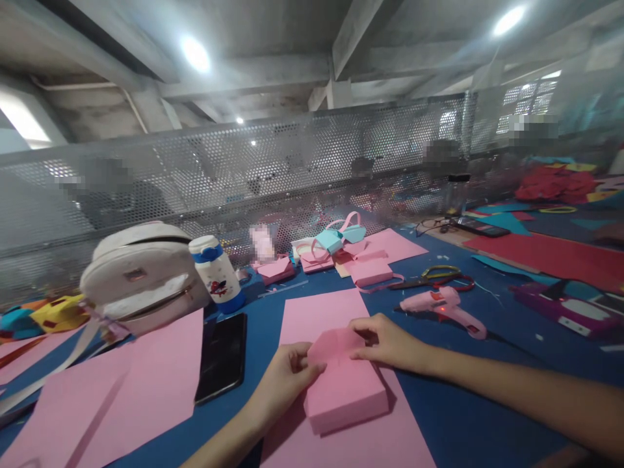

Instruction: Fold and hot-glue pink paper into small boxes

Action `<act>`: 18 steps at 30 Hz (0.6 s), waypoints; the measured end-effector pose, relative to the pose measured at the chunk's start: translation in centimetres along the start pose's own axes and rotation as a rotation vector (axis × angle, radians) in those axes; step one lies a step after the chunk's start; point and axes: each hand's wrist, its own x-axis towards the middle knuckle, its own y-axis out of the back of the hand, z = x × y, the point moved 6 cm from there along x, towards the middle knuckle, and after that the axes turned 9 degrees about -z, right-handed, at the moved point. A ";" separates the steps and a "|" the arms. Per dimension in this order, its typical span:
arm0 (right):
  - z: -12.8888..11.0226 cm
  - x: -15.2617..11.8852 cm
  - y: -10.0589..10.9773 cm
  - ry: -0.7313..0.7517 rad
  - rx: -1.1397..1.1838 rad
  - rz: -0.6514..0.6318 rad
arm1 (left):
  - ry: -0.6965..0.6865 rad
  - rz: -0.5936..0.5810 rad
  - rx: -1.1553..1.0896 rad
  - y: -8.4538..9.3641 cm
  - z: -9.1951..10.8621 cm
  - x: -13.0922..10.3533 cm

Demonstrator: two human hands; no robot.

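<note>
A folded pink paper box (346, 396) with a raised flap at its far end rests on a flat sheet of pink paper (324, 312). My left hand (287, 377) grips its left side, the thumb on top and the fingers curled at the edge. From the right, my right hand (383, 341) pinches the far right part of the flap between thumb and fingers. Just beyond that hand lies a pink glue gun (441, 305) with a small red light showing. Scissors (433, 278) with dark blades lie behind the glue gun.
On the left are a black phone (221, 357), a white bottle (217, 276), a pale backpack (146, 279) and pink sheets (127, 390). Several small paper bags (373, 272) sit at the back, before a perforated metal screen (302, 156). A purple device (565, 309) lies right.
</note>
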 end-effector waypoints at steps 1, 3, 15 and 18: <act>0.0 0.0 0.0 -0.002 -0.006 -0.004 | -0.004 -0.002 0.014 -0.1 0.1 -0.1; 0.0 0.0 -0.1 -0.009 -0.008 -0.017 | -0.013 -0.001 0.053 -0.3 0.4 -0.2; -0.7 0.0 -0.1 -0.013 0.058 -0.044 | -0.064 0.062 0.105 0.4 0.7 -0.2; -0.6 -0.1 0.2 -0.020 0.067 -0.001 | -0.084 0.074 0.138 0.9 0.7 -0.1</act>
